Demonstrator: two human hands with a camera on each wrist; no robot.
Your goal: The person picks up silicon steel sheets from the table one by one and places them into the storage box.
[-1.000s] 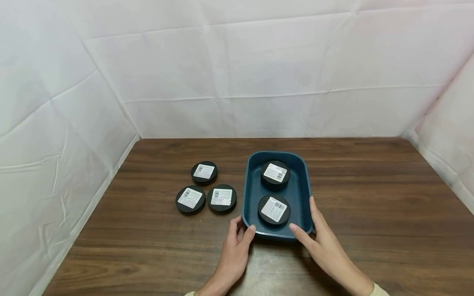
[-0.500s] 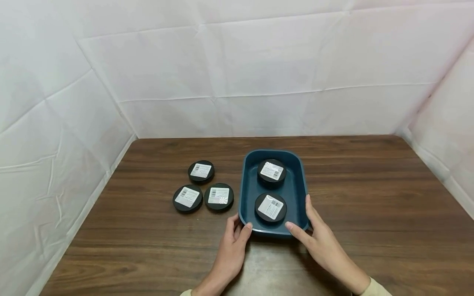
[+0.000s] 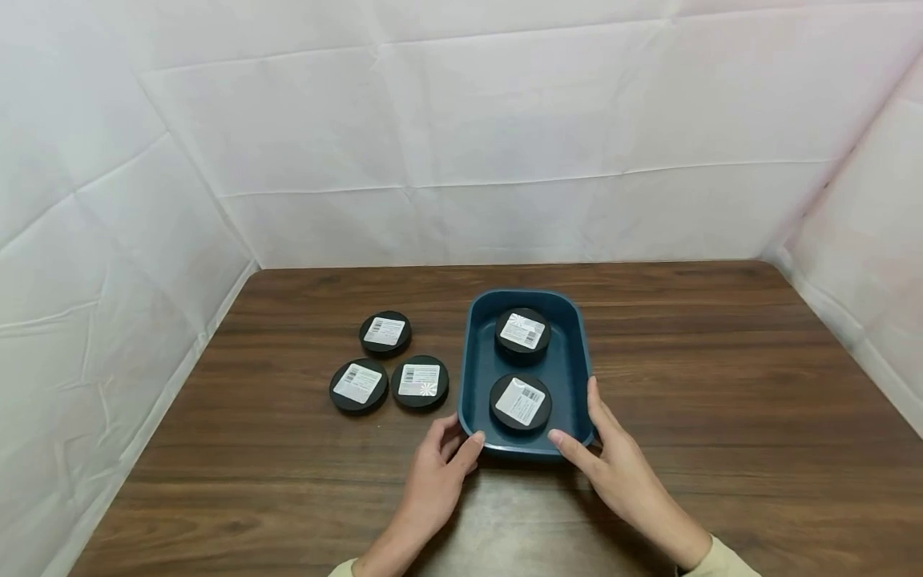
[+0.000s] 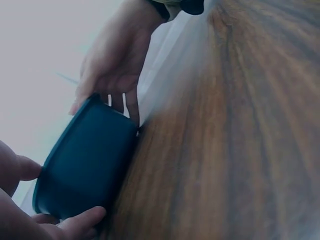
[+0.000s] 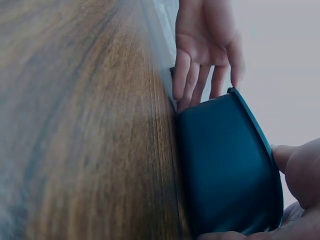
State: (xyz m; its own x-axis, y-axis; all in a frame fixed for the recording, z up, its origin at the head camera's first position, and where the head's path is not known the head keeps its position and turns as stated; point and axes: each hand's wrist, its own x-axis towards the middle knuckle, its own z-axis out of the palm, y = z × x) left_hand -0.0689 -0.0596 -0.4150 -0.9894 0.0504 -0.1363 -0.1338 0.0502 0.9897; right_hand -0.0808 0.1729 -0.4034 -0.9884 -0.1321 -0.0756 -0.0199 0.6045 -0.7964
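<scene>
Dark blue rectangular tray (image 3: 570, 361) with rounded corners and raised walls sits on a brown wood-grain table (image 3: 692, 369), its short side toward the person, who has both bare hands on it. The left hand (image 3: 435, 474) holds the tray's near left corner, thumb on the rim and the other fingers against the outside of the wall. The right hand (image 3: 622, 471) grips the tray's near right corner with a wide spread between thumb and index finger: the thumb lies at the near rim and the index finger reaches up along the right-hand wall. Both wrist views show the tray's outer wall close up, with thumbs at the rim and fingers lower down; how firmly they press cannot be told

Two flat round black discs lie inside the tray, one behind the other and apart: a far disc (image 3: 522, 332) and a near disc (image 3: 521, 402), each bearing a white printed label on top. Three more labelled black discs lie on the table left of the tray. One left-hand disc (image 3: 359, 385) is farthest from the tray, a second disc (image 3: 421, 383) is nearest to it, and a third disc (image 3: 385, 333) lies behind these two. White creased cloth (image 3: 505, 120) hangs beyond the tray and at both sides, and pale sleeves (image 3: 721, 559) show at the wrists
</scene>
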